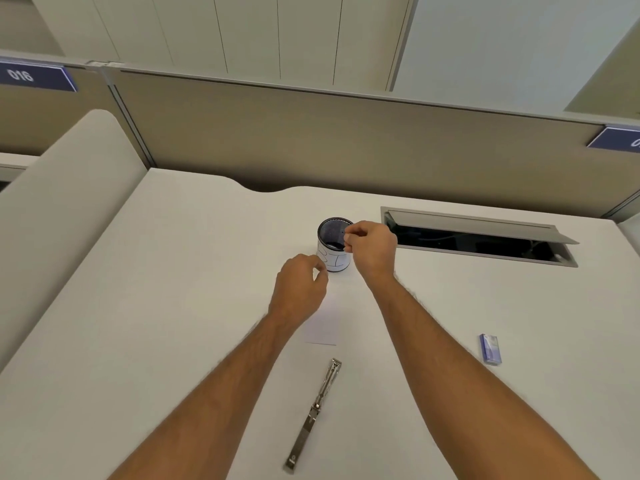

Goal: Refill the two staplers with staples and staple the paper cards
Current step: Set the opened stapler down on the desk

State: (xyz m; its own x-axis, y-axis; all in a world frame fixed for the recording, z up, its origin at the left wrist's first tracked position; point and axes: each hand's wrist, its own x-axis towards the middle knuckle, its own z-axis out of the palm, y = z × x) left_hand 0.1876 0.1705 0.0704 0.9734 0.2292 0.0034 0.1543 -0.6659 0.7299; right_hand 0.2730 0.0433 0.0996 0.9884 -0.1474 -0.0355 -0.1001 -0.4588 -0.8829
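Note:
A metal stapler point(313, 415) lies swung open flat on the white desk, near the front edge. A small blue staple box point(490, 348) sits to the right of it. A white paper card point(323, 329) lies between my forearms, partly under my left hand. Behind it stands a black mesh cup point(332, 237) with a white label. My right hand point(372, 249) pinches at the cup's right rim with curled fingers. My left hand point(299, 289) hovers at the cup's lower left side, fingers curled with thumb and forefinger close together; what they hold, if anything, is hidden. Only one stapler shows.
An open cable hatch point(481, 237) is cut into the desk point(173, 306) at the back right. A beige partition point(346, 143) closes off the far edge, and a padded divider point(62, 202) runs along the left side.

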